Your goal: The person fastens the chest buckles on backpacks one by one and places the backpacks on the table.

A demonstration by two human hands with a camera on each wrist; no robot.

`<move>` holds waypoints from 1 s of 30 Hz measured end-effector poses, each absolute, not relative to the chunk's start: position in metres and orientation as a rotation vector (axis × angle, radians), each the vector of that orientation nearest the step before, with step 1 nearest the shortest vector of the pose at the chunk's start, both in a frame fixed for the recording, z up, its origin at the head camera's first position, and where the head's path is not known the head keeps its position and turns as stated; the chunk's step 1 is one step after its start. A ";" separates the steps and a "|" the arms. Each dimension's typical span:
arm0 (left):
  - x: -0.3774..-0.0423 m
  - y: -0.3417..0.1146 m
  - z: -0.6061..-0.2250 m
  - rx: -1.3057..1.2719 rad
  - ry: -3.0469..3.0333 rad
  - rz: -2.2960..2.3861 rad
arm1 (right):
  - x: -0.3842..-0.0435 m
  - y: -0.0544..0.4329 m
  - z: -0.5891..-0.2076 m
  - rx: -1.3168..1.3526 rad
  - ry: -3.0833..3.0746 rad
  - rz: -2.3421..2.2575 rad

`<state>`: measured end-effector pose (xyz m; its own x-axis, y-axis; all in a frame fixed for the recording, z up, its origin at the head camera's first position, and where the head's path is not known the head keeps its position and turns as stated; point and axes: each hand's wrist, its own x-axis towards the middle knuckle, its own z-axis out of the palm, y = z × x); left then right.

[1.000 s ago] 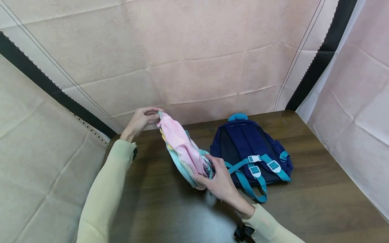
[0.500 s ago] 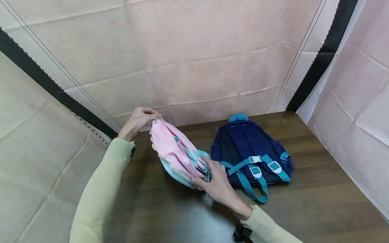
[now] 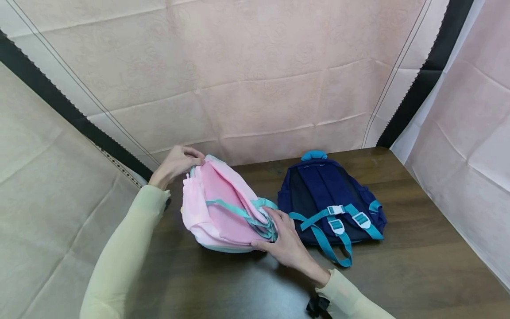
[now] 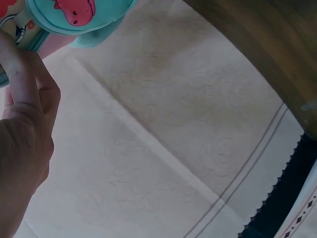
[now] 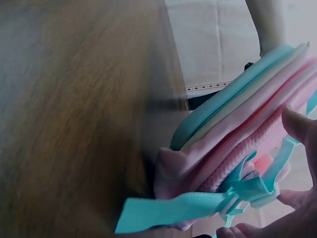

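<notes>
A small pink backpack (image 3: 229, 199) with teal trim stands tilted over the table, its back panel and teal straps (image 3: 235, 208) facing up. My left hand (image 3: 176, 165) pinches its top end. In the left wrist view that hand (image 4: 27, 109) holds the top beside a teal front pocket (image 4: 86, 12) with a pink cartoon figure. My right hand (image 3: 286, 241) grips the lower right corner, thumb on the near side and fingers by the bunched straps. The right wrist view shows the bag's layered side and a teal strap (image 5: 173, 210) hanging near the fingers.
A navy backpack (image 3: 296, 195) with teal straps and white buckles (image 3: 336, 209) lies just right of my right hand. The brown wooden table (image 3: 418, 248) ends at a pale cloth backdrop (image 3: 279, 88) at the back, with cloth at both sides too.
My left hand has moved slightly left and down, turning the pink backpack so its back panel and straps now show broadly. The right hand keeps its grip almost in place.
</notes>
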<state>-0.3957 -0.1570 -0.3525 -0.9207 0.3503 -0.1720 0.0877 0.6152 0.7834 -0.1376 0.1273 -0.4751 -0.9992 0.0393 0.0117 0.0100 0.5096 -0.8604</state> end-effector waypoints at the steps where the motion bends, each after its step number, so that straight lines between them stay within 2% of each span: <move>1: -0.395 -0.159 -0.354 0.355 2.540 1.204 | -0.138 0.128 -0.476 -0.036 -2.701 1.545; 13: -0.392 -0.177 -0.381 0.300 2.606 1.113 | -0.137 0.132 -0.487 0.141 -2.726 1.510; 30: -0.395 -0.203 -0.421 0.248 2.582 1.171 | -0.132 0.127 -0.496 0.205 -2.745 1.358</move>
<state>-0.3954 -0.2032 -0.4213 -0.9418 0.2744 -0.1941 0.0347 0.6538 0.7558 -0.1322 0.1274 -0.4961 -0.9885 -0.0876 0.1234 -0.1513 0.6003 -0.7854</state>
